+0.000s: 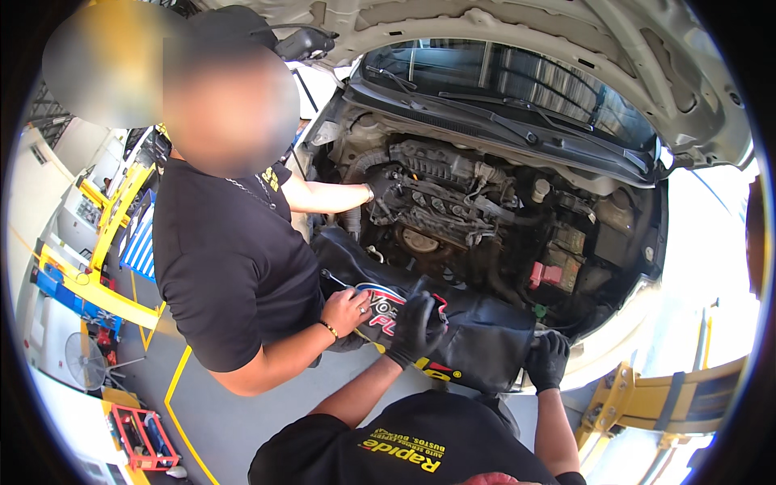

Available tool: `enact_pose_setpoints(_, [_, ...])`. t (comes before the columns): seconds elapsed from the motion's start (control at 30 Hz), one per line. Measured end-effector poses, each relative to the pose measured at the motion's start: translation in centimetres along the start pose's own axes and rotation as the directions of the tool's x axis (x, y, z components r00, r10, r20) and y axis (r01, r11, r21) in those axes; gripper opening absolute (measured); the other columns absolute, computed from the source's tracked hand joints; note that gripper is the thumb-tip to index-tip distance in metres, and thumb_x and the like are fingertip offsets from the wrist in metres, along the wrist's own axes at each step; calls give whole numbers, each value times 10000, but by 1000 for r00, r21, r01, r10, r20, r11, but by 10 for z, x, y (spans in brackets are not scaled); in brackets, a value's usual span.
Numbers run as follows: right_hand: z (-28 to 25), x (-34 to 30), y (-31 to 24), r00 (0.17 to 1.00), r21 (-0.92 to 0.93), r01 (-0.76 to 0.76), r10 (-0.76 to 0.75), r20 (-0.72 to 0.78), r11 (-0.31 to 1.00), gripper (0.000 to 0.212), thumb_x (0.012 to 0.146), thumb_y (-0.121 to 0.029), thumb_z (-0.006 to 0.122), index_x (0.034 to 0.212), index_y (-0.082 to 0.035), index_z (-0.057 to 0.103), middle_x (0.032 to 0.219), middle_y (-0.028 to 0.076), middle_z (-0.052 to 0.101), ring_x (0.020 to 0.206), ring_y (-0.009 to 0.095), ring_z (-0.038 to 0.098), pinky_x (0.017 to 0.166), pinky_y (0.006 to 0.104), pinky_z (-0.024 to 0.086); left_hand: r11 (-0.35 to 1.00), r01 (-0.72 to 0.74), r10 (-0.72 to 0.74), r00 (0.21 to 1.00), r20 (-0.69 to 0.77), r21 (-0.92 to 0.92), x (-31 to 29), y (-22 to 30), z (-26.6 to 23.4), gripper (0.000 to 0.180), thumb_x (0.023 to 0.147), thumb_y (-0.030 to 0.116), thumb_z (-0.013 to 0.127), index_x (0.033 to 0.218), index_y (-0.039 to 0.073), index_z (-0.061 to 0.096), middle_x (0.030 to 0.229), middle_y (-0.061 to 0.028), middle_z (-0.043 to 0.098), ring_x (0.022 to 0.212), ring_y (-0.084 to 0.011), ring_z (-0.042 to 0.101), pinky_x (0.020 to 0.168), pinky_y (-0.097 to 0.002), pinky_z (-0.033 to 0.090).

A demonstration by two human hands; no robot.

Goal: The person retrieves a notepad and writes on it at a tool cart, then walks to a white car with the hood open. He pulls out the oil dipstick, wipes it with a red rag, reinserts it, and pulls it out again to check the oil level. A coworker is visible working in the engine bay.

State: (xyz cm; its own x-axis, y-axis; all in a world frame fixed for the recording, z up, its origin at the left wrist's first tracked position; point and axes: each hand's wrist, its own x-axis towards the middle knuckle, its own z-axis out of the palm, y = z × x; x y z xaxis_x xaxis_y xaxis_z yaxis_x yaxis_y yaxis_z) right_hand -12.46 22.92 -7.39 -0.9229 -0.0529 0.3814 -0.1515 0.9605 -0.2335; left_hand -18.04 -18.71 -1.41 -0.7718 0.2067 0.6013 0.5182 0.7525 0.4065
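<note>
Black gloves cover both of my hands in front of an open engine bay. My left hand [417, 328] is over the black fender cover [489, 327] draped on the car's front edge. Its fingers are bent together; whatever may be in them is hidden. Near the cover's right end, my right hand [547, 360] curls its fingers over the edge. To my left, a co-worker's bare hand [346, 312] rests on the cover beside a thin metal tool [339, 280]. The co-worker's other hand, a gloved one [383, 179], reaches to the engine [440, 202].
Overhead is the raised hood [517, 36]. A battery [566, 246] with a red terminal cover [546, 275] sits right of the engine. Yellow lift arms stand at left [121, 299] and right [647, 400]. A red tool tray [144, 438] and a fan [87, 360] are on the floor at left.
</note>
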Motion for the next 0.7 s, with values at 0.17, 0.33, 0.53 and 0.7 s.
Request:
enact_pose_setpoints(0.17, [-7,6,-2,999,16,-26,25,31,1000,436,868,-256,765,1235,-71,620,1338,185,633,1327,436,588,1174,603,427,980,183,-189,979,82,75,-25,-44,6,985,946,565,816,1604,-72,452,1581,-335,532,1453,-516,528,1216,-599,410])
enact_pose_setpoints(0.33, [-6,11,-4,994,-7,-48,49,94,999,418,872,-256,753,1231,-78,633,1322,178,651,1320,429,596,1175,598,431,904,428,-406,853,327,4,-36,-52,16,988,851,502,908,1562,-45,494,1468,-299,616,1359,-488,593,1142,-583,464])
enact_pose_setpoints(0.53, [-3,5,-10,997,-10,-53,53,52,999,401,888,-205,747,1250,-83,626,1350,208,656,1332,465,600,1164,610,441,976,209,-215,968,130,60,-39,-51,19,918,826,457,922,1516,-11,540,1381,-260,657,1286,-481,624,1086,-574,493])
enact_pose_setpoints(0.7, [-6,14,-9,1000,-45,24,-24,1,999,345,867,-212,742,1171,-93,631,1222,205,672,1222,447,636,1128,617,464,952,299,-305,912,276,64,-31,-49,21,859,820,475,904,1482,29,586,1298,-254,673,1223,-477,641,1033,-581,508])
